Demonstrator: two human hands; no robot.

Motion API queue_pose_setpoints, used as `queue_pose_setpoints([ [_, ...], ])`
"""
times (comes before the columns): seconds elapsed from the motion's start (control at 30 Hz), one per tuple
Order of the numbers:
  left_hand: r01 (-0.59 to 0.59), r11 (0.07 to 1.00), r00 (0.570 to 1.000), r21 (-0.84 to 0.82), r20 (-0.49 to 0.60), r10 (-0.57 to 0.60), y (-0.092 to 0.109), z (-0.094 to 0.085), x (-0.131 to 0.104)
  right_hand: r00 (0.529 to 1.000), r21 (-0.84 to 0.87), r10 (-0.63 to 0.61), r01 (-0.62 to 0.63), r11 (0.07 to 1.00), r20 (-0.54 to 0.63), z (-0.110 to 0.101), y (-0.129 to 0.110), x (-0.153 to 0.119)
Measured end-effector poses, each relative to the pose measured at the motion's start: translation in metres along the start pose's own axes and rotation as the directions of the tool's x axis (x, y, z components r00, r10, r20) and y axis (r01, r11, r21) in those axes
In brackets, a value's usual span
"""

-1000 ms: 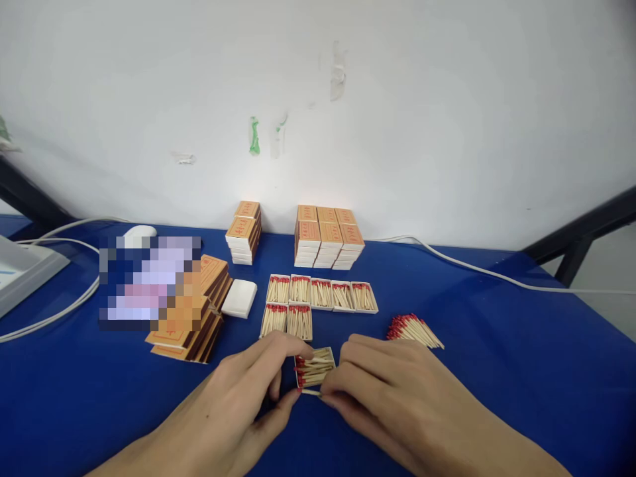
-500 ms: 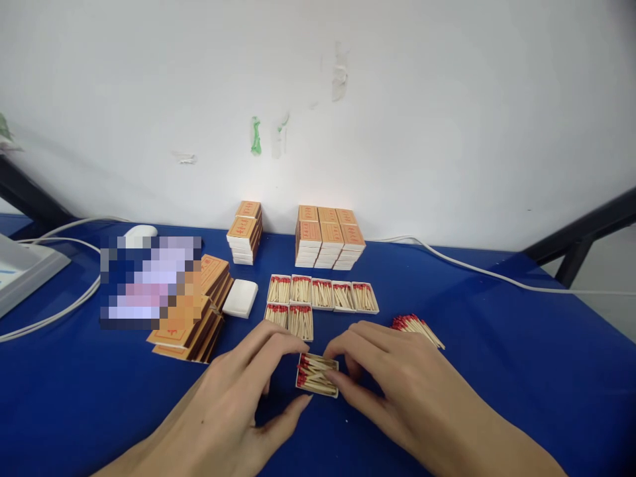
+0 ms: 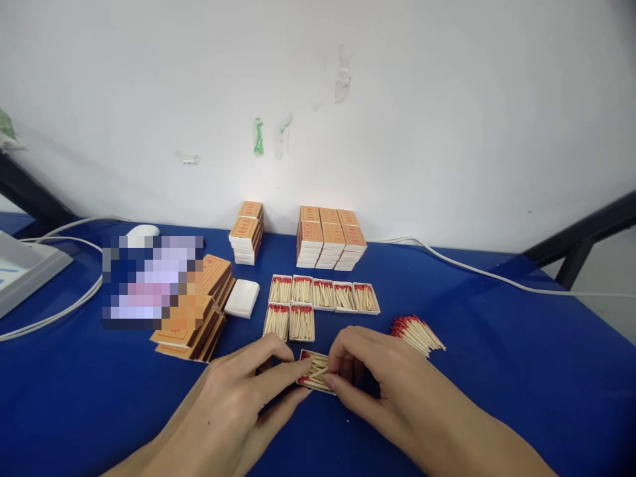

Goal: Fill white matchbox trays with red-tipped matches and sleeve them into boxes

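A white matchbox tray (image 3: pixel 322 391) filled with red-tipped matches (image 3: pixel 318 375) lies on the blue table in front of me. My left hand (image 3: pixel 243 391) holds the tray's left end, thumb at the near edge and index fingertip over the match heads. At the right end, my right hand (image 3: pixel 382 371) has its thumb and index finger closed on the plain ends of the matches; the exact contact is hidden. Just beyond are two rows of filled trays (image 3: pixel 324 296). A loose pile of matches (image 3: pixel 416 333) lies beyond my right hand.
Stacks of orange-labelled matchboxes (image 3: pixel 332 237) stand by the wall, with a smaller stack (image 3: pixel 247 232) to their left. Orange matchbox sleeves (image 3: pixel 186 324) and white trays (image 3: pixel 242 298) lie at left, near a blurred-out area. A white cable (image 3: pixel 477 270) runs along the back right.
My left index finger has come down over the matches in the tray. My right thumb and index finger have drawn closer together at its right end.
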State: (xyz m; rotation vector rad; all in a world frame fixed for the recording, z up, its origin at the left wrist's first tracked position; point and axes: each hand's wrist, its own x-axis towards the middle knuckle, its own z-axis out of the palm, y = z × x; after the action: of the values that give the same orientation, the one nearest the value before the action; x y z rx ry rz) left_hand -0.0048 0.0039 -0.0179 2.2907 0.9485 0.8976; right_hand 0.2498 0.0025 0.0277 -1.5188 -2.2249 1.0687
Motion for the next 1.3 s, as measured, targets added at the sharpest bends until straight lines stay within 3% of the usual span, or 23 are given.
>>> queue_pose_setpoints([
  [0.13,0.012,0.999,0.998,0.038,-0.068,-0.010,-0.002,0.000,-0.001,0.999,0.046,0.042,-0.042,0.998,-0.002,-0.003,-0.002,0.001],
  [0.33,0.017,1.000,1.000,-0.003,-0.008,-0.017,-0.003,-0.002,-0.001,1.000,0.024,0.022,-0.023,0.999,0.015,-0.004,-0.006,0.004],
  [0.7,0.060,0.986,0.997,0.153,-0.061,-0.052,0.001,-0.001,0.000,0.994,-0.019,0.002,0.000,1.000,0.113,-0.001,-0.005,-0.003],
  [1.0,0.117,0.982,0.993,0.147,-0.020,-0.116,0.001,0.006,-0.010,0.982,0.034,-0.003,-0.003,0.999,0.191,-0.007,-0.014,-0.008],
  [1.1,0.104,0.982,0.995,0.159,-0.022,-0.101,0.002,0.006,-0.009,0.991,0.020,-0.011,0.008,1.000,0.130,-0.004,-0.013,-0.008],
  [1.2,0.080,0.981,0.997,0.179,-0.027,-0.076,0.004,0.002,-0.005,1.000,-0.068,-0.026,0.025,0.997,-0.014,-0.002,-0.008,-0.003],
  [1.3,0.076,0.977,0.997,0.197,-0.024,-0.073,0.005,-0.001,-0.002,0.999,-0.145,-0.008,0.003,0.989,-0.034,-0.002,-0.003,0.001],
])
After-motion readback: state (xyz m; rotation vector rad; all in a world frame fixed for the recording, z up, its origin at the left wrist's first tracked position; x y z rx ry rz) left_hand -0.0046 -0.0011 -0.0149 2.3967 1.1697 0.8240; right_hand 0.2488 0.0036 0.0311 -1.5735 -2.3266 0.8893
